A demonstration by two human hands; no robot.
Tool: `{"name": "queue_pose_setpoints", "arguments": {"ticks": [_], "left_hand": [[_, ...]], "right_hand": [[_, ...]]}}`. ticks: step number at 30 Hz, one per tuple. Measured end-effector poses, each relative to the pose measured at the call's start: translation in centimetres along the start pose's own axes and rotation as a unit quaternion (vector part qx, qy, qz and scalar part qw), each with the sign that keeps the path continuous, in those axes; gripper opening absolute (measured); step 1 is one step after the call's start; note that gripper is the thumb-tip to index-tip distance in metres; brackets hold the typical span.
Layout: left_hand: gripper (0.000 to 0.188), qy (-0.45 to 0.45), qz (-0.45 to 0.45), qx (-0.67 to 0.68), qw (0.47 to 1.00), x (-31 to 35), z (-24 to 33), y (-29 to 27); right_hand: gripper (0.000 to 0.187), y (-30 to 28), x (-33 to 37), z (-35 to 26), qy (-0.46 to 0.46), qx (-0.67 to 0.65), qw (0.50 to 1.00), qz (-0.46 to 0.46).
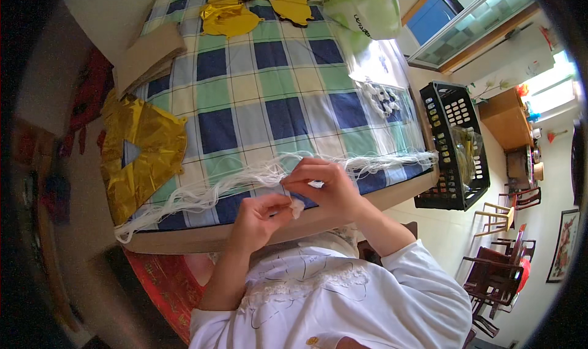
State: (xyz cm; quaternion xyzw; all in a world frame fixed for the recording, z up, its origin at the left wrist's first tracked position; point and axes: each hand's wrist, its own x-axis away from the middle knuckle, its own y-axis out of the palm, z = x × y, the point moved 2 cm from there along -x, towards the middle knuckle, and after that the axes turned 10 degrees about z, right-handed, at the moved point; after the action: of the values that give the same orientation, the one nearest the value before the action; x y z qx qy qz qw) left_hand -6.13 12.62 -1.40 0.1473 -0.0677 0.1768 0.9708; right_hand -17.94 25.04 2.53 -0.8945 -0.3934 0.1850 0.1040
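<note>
Close to the table's near edge, my left hand (258, 221) pinches a small, crumpled white piece (297, 209) between thumb and fingers. Just beyond and to its right is my right hand (327, 187), thumb and fingertips pressed together; whatever lies in that pinch is too small to make out. A long loose bundle of white strings (242, 179) runs along the near edge, passing behind my right hand. The table wears a checked blue, green and cream cloth (245, 92).
Flat gold foil shapes lie at left (147, 156) and at the far side (229, 19). Folded cardboard (147, 55) rests far left. A green-printed plastic bag (367, 9) and a black-and-white clump (383, 99) are at right. Beyond the table's right edge stands a black crate (429, 113).
</note>
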Motion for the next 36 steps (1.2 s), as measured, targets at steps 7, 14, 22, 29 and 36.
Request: {"name": "queue_pose_setpoints", "arguments": {"ticks": [7,14,22,29,36], "left_hand": [[0.009,0.039,0.156,-0.049,0.986,-1.2,0.4,-0.6],[0.011,0.042,-0.024,-0.094,0.994,-0.2,-0.6,0.0],[0.008,0.063,0.182,0.116,0.974,-1.2,-0.9,0.3],[0.008,0.039,0.074,-0.035,0.996,-0.9,-1.1,0.7],[0.013,0.273,0.139,-0.159,0.939,-0.5,-0.3,2.2]], "right_hand": [[0.011,1.4,2.1,0.0,-0.043,0.158,0.986,-0.042],[0.017,-0.9,-0.8,-1.5,-0.069,0.167,0.983,-0.036],[0.016,1.4,1.9,0.3,-0.045,0.152,0.984,-0.078],[0.010,-0.8,-0.2,-1.7,-0.077,0.167,0.983,0.010],[0.008,0.6,0.5,2.7,0.211,-0.193,0.958,0.009]]}}
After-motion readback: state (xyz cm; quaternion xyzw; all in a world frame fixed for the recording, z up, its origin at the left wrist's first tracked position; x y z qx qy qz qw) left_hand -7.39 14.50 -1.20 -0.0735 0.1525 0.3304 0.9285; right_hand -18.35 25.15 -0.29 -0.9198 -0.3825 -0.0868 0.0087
